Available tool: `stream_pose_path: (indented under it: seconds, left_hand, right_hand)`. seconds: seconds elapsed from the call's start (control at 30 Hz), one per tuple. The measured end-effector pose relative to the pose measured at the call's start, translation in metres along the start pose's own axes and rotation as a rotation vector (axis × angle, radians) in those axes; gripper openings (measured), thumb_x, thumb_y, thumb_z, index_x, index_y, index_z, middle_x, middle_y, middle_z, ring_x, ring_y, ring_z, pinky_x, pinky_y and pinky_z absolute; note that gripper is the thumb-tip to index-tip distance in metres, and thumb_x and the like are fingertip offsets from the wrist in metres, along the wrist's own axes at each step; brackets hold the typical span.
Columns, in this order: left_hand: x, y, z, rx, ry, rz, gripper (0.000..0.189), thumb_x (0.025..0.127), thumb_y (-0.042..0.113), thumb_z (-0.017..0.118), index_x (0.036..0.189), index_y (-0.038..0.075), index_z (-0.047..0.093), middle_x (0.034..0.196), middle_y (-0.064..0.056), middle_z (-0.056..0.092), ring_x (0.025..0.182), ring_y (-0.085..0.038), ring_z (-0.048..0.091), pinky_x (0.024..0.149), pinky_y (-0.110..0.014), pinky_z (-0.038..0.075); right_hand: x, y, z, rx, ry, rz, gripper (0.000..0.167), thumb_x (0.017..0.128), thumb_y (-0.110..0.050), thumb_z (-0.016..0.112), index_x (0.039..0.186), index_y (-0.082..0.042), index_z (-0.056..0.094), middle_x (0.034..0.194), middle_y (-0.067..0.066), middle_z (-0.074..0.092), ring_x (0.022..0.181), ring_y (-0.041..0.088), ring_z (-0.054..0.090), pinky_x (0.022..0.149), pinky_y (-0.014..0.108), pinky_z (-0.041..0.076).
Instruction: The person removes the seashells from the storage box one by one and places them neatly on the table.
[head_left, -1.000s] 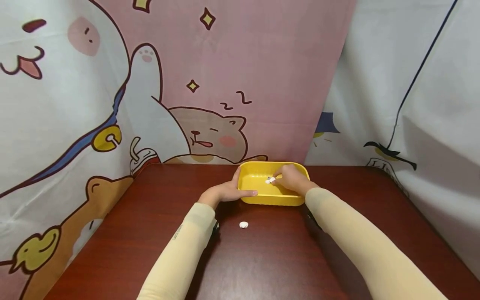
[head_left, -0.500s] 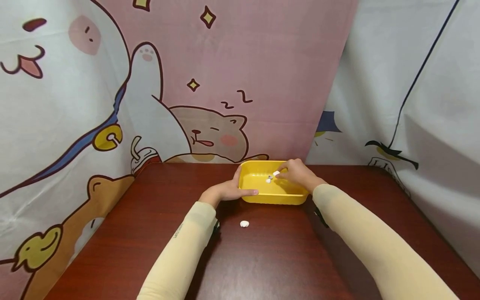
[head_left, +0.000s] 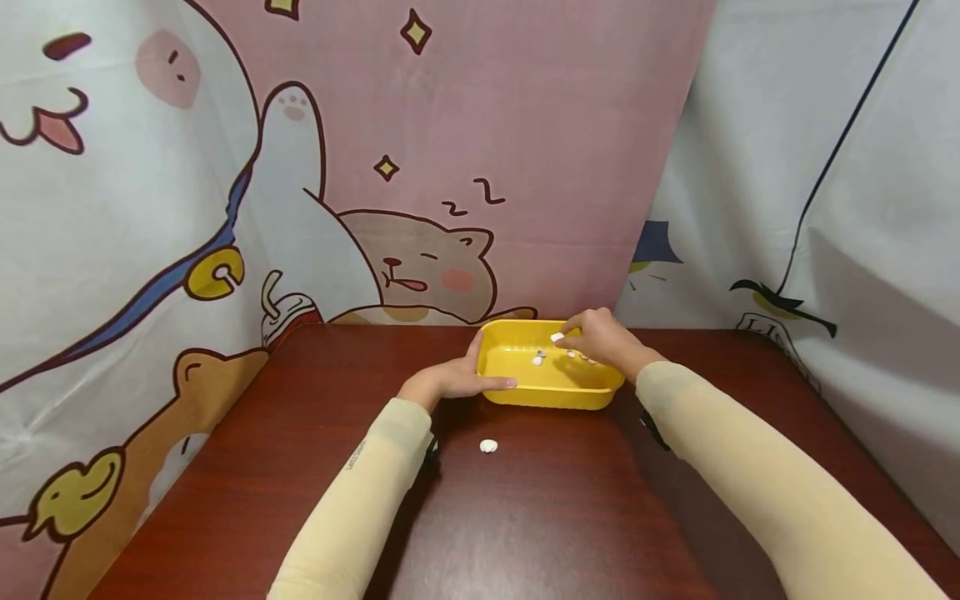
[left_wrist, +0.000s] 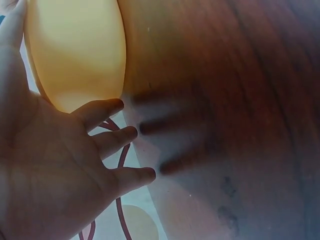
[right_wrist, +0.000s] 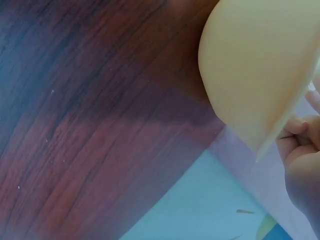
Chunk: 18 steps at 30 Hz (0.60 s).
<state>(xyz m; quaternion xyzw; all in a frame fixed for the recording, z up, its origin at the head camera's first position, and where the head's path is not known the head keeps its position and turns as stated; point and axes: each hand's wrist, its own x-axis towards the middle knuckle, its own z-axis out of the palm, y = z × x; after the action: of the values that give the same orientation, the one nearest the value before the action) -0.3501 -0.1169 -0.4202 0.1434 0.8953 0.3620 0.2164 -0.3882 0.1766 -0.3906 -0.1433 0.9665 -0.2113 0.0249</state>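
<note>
My right hand (head_left: 602, 339) pinches a small white seashell (head_left: 557, 337) between thumb and fingers, over the right half of a yellow plastic tray (head_left: 551, 399). Inside the tray lie a white piece (head_left: 537, 362) and several small pinkish pieces (head_left: 572, 354), partly hidden by that hand. My left hand (head_left: 453, 380) rests against the tray's left end, its thumb along the front wall. In the left wrist view the other fingers (left_wrist: 117, 142) are straight and spread beside the tray. The right wrist view has the tray's outer wall (right_wrist: 255, 60) in front of part of my right hand (right_wrist: 302, 150).
On the dark red wooden table (head_left: 570, 517), a white fan-shaped seashell (head_left: 488, 447) lies in front of the tray. A cartoon-printed cloth (head_left: 570, 158) hangs close behind the tray at the table's far edge.
My right hand has lifted the white seashell from the tray's floor and moved up and right. Pinkish pieces under it have come into view. The left hand and tray have hardly moved.
</note>
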Motion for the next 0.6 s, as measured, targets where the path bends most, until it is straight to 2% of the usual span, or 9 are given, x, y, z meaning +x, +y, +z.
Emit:
stream_pose_path:
  seconds: [0.17,0.37,0.5,0.6]
  left_hand:
    - [-0.001,0.001,-0.001,-0.009,-0.001,0.001,0.130,0.088,0.071,0.073,0.170,0.027,-0.019,0.172,-0.020,0.029,0.149,-0.033,0.043,0.129,-0.054,0.030]
    - [-0.002,0.003,-0.001,-0.024,0.000,0.025,0.130,0.089,0.066,0.075,0.170,0.025,-0.019,0.173,-0.021,0.026,0.150,-0.034,0.042,0.130,-0.053,0.029]
    - [-0.001,0.002,-0.002,-0.024,-0.001,0.020,0.131,0.089,0.067,0.075,0.170,0.025,-0.019,0.174,-0.021,0.025,0.151,-0.034,0.042,0.130,-0.053,0.029]
    - [0.000,0.000,-0.001,-0.025,-0.003,0.014,0.131,0.089,0.068,0.074,0.169,0.026,-0.020,0.176,-0.020,0.022,0.152,-0.034,0.041,0.130,-0.053,0.029]
  right_hand:
    - [-0.003,-0.003,-0.004,-0.012,0.000,-0.025,0.040,0.099,-0.036,0.077,0.128,-0.007,0.078,0.130,0.017,0.076,0.101,0.026,0.070,0.096,0.046,0.060]
    - [-0.007,-0.010,-0.004,-0.018,0.010,-0.058,0.037,0.099,-0.033,0.078,0.126,-0.007,0.079,0.125,0.016,0.078,0.092,0.023,0.070,0.086,0.041,0.060]
    - [-0.009,-0.017,0.000,-0.018,0.017,-0.070,0.037,0.099,-0.035,0.078,0.123,-0.007,0.080,0.125,0.015,0.078,0.105,0.025,0.070,0.095,0.044,0.059]
    - [-0.012,-0.024,0.003,-0.012,0.024,-0.097,0.037,0.098,-0.036,0.079,0.120,-0.007,0.081,0.121,0.014,0.080,0.102,0.025,0.072,0.093,0.044,0.060]
